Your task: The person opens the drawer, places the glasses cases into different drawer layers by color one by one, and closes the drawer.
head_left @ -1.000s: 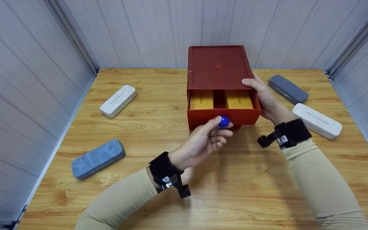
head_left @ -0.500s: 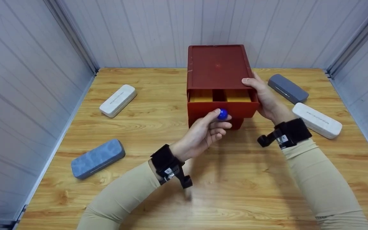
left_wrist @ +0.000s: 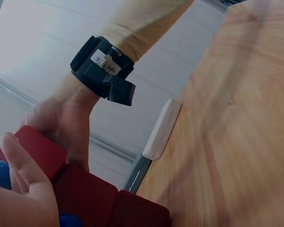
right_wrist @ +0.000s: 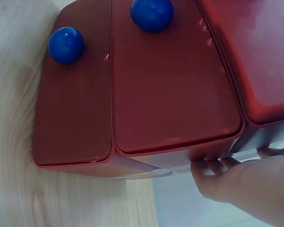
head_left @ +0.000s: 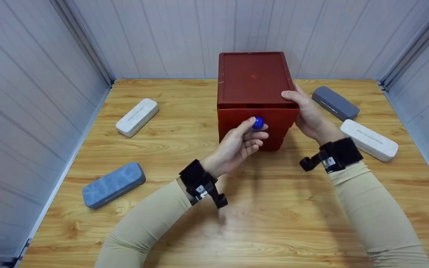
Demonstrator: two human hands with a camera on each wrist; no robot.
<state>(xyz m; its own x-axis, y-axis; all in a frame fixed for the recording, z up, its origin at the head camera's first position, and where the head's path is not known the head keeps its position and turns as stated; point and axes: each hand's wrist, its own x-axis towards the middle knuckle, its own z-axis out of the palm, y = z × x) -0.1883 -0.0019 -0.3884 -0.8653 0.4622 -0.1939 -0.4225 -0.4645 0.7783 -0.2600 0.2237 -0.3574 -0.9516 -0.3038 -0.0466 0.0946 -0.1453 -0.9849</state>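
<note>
The drawer (head_left: pixel 278 120) is risking a jam if I'm pushing crookedly, left fingers (head_left: pixel 253 142) pinching its knob (head_left: pixel 258 123), right fingers (head_left: pixel 291 96) gripping the box (head_left: pixel 253 80).

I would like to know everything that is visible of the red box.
The red box looks like glossy plastic and stands upright on the wooden table, near the back wall. Three drawers are stacked in it, with blue knobs on their fronts. The top drawer is almost closed, a thin gap above its front. The left hand pinches its knob; the right hand holds the right side, thumb on top.
</note>
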